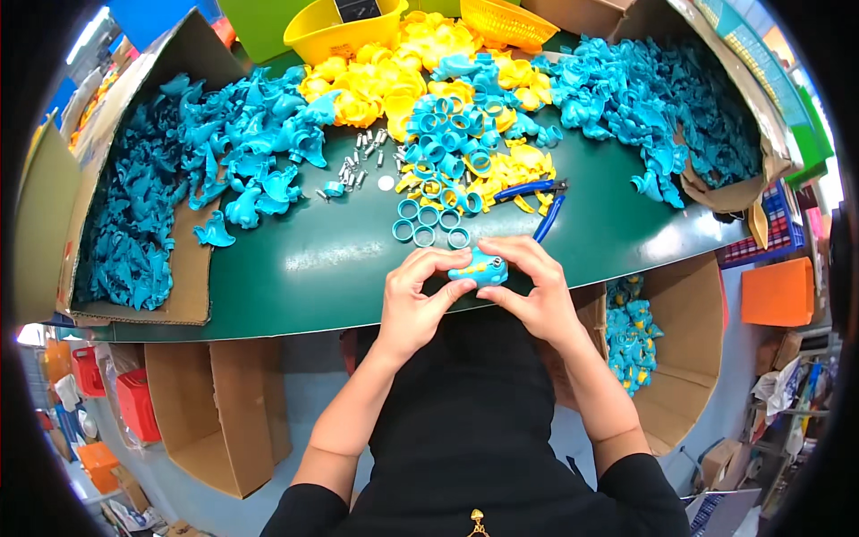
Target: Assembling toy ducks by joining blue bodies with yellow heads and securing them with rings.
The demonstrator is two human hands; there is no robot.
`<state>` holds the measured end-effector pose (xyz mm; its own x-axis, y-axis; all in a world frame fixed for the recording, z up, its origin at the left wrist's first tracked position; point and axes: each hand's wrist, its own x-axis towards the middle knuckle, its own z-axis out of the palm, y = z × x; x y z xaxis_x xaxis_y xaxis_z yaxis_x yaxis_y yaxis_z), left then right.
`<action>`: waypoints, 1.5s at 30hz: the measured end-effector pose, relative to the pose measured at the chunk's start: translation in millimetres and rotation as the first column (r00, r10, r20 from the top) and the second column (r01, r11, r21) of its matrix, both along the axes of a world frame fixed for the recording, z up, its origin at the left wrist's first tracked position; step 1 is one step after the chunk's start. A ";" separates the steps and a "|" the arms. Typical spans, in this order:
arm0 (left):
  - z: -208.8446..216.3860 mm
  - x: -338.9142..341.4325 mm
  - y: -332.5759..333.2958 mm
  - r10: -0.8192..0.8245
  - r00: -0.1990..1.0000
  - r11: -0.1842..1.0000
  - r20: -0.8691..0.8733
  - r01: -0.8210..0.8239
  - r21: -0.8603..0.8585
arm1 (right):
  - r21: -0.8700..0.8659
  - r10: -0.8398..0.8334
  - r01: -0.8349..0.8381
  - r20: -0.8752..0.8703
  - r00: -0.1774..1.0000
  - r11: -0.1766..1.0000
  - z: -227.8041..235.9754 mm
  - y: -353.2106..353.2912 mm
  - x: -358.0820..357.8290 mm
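Note:
Close to the table's near edge, a small blue and yellow plastic toy [479, 267] is pinched between my two hands. My left hand [413, 300] grips its left side with thumb and fingertips. On the other side my right hand [539, 291] does the same, next to a small metal part on the toy. Just beyond the fingers lie several loose blue plastic rings [428, 217]. A pair of blue-handled cutting pliers [549, 201] rests to the right of them. Small metal pieces [358, 170] are scattered to the left.
Heaps of blue plastic parts [259, 143] spill from a cardboard box [192, 295] at left and another [734, 201] at right. Yellow parts [376, 85] pile up at the back below a yellow basin [327, 36]. Under the table's right side, a carton [684, 358] holds blue-yellow toys.

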<state>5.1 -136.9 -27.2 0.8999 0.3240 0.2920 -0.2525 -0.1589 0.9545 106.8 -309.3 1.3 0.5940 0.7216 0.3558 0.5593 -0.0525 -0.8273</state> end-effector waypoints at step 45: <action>40.9 -8.9 203.0 0.541 0.835 0.158 0.102 -0.220 0.962 | -0.673 -0.745 0.699 0.333 0.578 0.242 -61.5 -224.2 37.2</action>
